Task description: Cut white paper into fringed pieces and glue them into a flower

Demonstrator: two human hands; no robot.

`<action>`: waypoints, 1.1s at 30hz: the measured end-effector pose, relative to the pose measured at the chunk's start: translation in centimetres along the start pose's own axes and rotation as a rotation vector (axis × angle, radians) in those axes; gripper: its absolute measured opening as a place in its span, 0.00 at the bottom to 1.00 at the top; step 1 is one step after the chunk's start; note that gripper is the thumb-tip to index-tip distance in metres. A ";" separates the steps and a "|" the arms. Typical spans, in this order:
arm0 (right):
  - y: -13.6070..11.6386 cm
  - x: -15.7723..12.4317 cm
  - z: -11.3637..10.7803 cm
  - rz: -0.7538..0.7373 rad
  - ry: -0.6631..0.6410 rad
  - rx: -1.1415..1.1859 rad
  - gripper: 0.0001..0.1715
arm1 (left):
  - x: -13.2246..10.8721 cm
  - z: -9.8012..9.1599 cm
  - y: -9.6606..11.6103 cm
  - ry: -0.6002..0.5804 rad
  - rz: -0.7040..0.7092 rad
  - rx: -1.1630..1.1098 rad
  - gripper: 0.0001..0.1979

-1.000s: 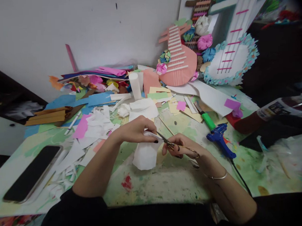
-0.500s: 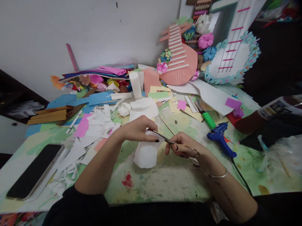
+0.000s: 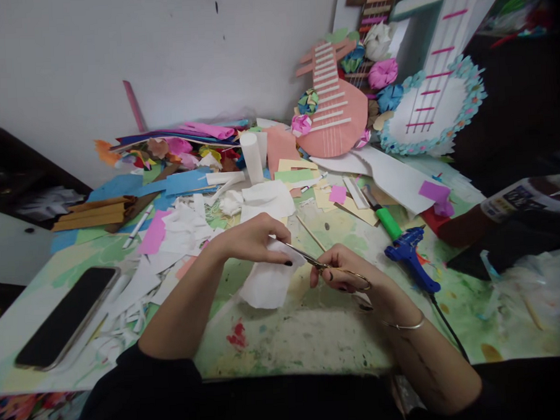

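My left hand pinches the top edge of a white paper piece that hangs down over the paint-stained table. My right hand grips a pair of small scissors by the gold handles. The blades point left and meet the paper's upper edge right beside my left fingertips. A thin bangle sits on my right wrist.
A black phone lies at the left. A blue glue gun and a green-handled cutter lie to the right. White and coloured paper scraps, a white roll and paper guitar models fill the back. A bottle lies far right.
The scissors have slid slightly further into the paper's top edge, and the paper has shifted a little under my left fingers. Both hands stay in nearly the same place.
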State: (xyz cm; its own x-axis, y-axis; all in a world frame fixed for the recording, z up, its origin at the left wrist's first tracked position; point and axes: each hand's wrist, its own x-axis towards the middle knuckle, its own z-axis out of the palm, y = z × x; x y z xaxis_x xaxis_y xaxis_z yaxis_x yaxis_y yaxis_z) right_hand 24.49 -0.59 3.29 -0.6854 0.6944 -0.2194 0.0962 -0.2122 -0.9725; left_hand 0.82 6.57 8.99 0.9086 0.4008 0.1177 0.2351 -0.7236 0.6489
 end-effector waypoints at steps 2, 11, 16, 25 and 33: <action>0.0 -0.1 -0.1 -0.002 0.002 0.007 0.24 | -0.6 -0.8 -0.2 0.016 -0.033 0.022 0.10; 0.2 -0.3 -0.3 -0.036 -0.006 0.015 0.26 | -3.5 -3.8 -1.8 0.191 -0.091 -0.010 0.09; 0.2 -0.1 -0.1 -0.048 -0.005 0.005 0.26 | -3.6 -3.6 -3.1 0.360 -0.127 -0.205 0.09; 1.0 0.2 -0.4 -0.110 0.008 0.043 0.26 | -3.1 -2.2 -5.4 0.506 -0.194 -0.553 0.08; 0.7 0.2 0.1 -0.136 0.013 0.021 0.31 | -2.6 -1.9 -5.6 0.508 -0.071 -0.634 0.03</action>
State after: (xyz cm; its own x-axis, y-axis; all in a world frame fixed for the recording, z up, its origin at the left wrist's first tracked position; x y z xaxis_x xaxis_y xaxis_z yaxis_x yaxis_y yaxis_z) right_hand 24.37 -0.69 2.61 -0.6815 0.7267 -0.0868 -0.0118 -0.1296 -0.9915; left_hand -3.54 10.62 6.43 0.5955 0.7499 0.2882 -0.0925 -0.2923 0.9518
